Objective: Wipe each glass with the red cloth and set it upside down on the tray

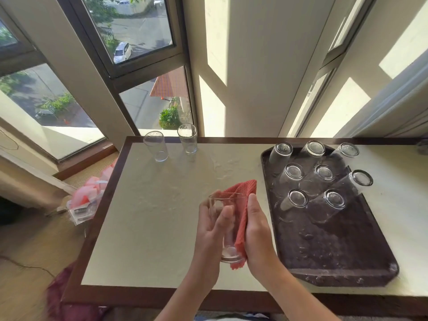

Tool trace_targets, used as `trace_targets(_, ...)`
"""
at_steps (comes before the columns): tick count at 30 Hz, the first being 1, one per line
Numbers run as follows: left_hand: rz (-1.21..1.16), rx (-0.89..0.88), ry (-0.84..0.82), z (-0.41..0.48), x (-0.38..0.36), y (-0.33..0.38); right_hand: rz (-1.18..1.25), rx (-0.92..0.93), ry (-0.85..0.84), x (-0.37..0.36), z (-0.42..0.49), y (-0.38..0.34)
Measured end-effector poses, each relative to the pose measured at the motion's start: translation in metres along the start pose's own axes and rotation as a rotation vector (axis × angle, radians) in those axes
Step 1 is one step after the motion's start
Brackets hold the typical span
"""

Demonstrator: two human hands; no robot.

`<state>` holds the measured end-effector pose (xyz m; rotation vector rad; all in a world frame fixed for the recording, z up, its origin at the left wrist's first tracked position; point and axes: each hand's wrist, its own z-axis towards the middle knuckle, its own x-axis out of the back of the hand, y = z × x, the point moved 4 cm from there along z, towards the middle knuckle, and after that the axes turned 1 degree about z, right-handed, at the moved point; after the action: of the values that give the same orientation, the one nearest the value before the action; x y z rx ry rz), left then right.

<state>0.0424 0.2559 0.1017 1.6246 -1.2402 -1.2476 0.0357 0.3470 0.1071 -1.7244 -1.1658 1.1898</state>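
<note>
A clear glass (225, 249) is held upright above the table's middle, mouth up. My left hand (212, 230) grips its left side with the thumb across the front. My right hand (256, 230) presses the red cloth (243, 200) against the glass's right side; the cloth wraps from the rim down past the base. Two more clear glasses (156, 145) (188, 138) stand upright at the table's far left edge. A dark tray (335, 251) lies to the right, and several glasses (294, 174) stand upside down on its far half.
The cream table top (150, 216) has a dark wooden rim. Windows rise just behind its far edge. A clear box with pink items (85, 200) sits on the floor to the left. The tray's near half is wet.
</note>
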Motion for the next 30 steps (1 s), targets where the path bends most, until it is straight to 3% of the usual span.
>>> trace_targets(2, 0.016, -0.004, -0.009, 0.001, 0.002, -0.001, 0.025, -0.021, 0.020, 0.001, 0.001, -0.003)
trace_targets(8, 0.058, 0.015, -0.002, 0.010, 0.013, -0.006, -0.396, 0.349, 0.066, -0.008, -0.032, 0.012)
trace_targets(10, 0.053, 0.015, 0.010, 0.008, 0.013, -0.007, -0.456, 0.395, 0.068, -0.007, -0.029, 0.012)
trace_targets(16, 0.032, 0.028, 0.016, 0.001, 0.005, -0.005, -0.059, 0.047, 0.046, -0.002, 0.004, 0.005)
trace_targets(19, 0.025, 0.031, 0.010, 0.005, 0.008, -0.003, -0.125, 0.124, 0.054, -0.009, -0.008, 0.004)
trace_targets(24, 0.000, 0.041, 0.071, 0.001, 0.014, -0.005, -0.501, 0.406, 0.092, -0.011, -0.035, 0.013)
trace_targets(30, 0.064, 0.020, 0.036, -0.008, 0.006, -0.006, -0.157, 0.092, 0.081, -0.003, -0.015, 0.005)
